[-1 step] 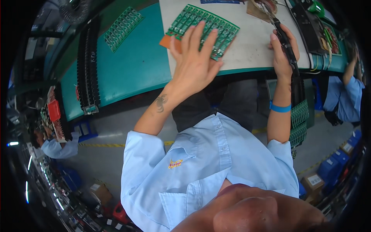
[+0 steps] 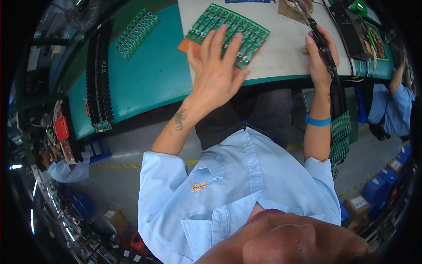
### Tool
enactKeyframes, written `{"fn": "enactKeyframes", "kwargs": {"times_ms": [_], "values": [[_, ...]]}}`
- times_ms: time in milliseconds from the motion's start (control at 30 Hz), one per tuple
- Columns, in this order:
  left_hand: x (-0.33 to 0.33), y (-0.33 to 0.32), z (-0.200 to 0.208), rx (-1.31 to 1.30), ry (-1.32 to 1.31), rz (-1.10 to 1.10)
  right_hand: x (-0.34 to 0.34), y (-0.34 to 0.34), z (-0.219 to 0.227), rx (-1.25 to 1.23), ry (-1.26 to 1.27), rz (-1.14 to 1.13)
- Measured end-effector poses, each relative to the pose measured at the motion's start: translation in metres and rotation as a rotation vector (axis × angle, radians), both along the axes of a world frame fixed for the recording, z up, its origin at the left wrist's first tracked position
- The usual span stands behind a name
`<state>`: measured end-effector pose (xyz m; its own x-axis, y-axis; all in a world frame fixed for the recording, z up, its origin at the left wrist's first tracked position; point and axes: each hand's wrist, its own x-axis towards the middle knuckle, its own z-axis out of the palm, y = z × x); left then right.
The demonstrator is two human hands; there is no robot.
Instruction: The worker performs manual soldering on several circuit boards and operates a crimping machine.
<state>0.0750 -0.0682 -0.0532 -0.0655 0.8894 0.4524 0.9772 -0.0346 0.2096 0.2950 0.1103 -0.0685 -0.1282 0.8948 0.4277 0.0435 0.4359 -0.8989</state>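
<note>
A green circuit board panel (image 2: 246, 37), divided into several narrow strips, lies tilted on the white mat (image 2: 272, 61). An orange sheet (image 2: 183, 45) sticks out from under its left corner. My left hand (image 2: 214, 77) rests on the panel with fingers spread, their tips on the strips; the thumb lies by the lower edge. My right hand (image 2: 318, 66) is closed around a black-handled soldering iron (image 2: 322, 46), to the right of the panel. Its slim metal front points away from me, toward a brown pad (image 2: 290, 12).
Another green panel (image 2: 137, 33) lies on the teal bench (image 2: 145, 79), beside a long black slotted rack (image 2: 99, 75). More green boards (image 2: 339, 136) hang below the bench edge by my right forearm. A black box (image 2: 347, 35) with cables stands at right. Co-workers sit on both sides.
The whole view has shifted slightly. My left hand has drawn a little toward me and left on the panel. My right hand keeps its grip on the soldering iron.
</note>
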Motion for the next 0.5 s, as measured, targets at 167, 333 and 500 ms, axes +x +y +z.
{"fn": "enactKeyframes", "kwargs": {"times_ms": [167,333,500], "values": [[-0.035,-0.029,0.007,-0.148,0.035,0.114,-0.003,0.000,0.003,0.048,-0.052,0.023],[-0.090,-0.044,0.024,-0.223,0.077,0.209,-0.006,0.000,0.003,0.003,-0.076,0.019],[-0.133,-0.012,0.035,-0.232,-0.371,0.001,-0.007,0.000,0.006,0.014,-0.099,0.024]]}}
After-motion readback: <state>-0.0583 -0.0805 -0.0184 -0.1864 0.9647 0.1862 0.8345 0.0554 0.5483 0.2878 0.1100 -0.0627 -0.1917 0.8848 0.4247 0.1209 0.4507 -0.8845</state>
